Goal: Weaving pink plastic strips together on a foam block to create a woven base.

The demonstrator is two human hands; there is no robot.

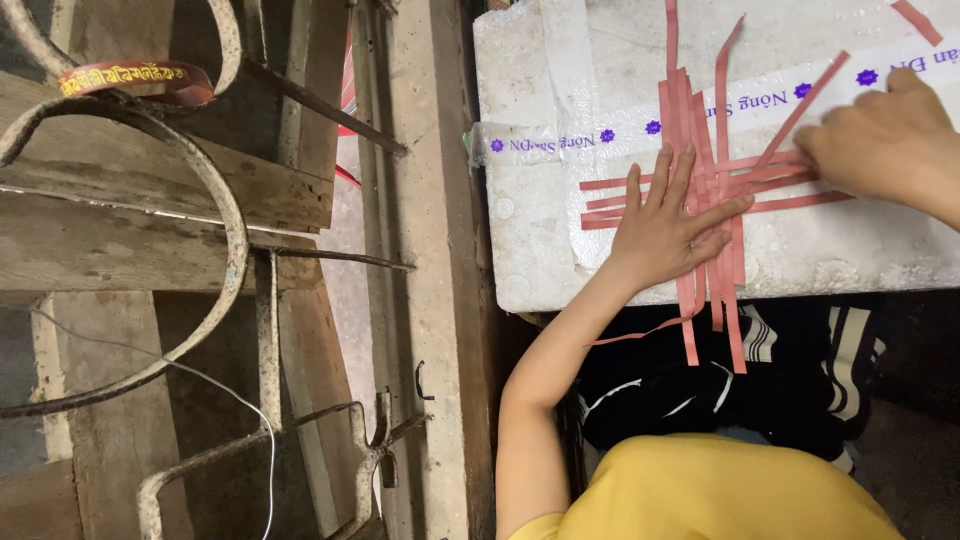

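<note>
Left hand (672,228), flat and palm-down, fingers spread apart and extended toward 1 o'clock, pressing on the crossing of the pink strips (712,180); forearm running down toward 7 o'clock to a bent elbow beside the yellow shirt (720,490). Right hand (880,140), entering from 3 o'clock, knuckles up, fingers curled together over the right-hand ends of the horizontal strips; whether the fingertips actually pinch a strip cannot be told, since they are hidden beneath the hand.

The pink strips lie interlaced at the centre-right of the view: one set running vertically, its lower ends hanging past the near edge of the support, the other set horizontally, with two loose strips slanting toward 1 o'clock. They rest on a white foam box (540,230), bound by a band of clear tape with purple print.

At 6 o'clock below the box, dark clothing with white stripes (690,390). At 9 o'clock, weathered wooden planks (120,240) crossed by rusted curved metal bars (232,230), with a red-and-yellow band (140,76) at 10 o'clock.
</note>
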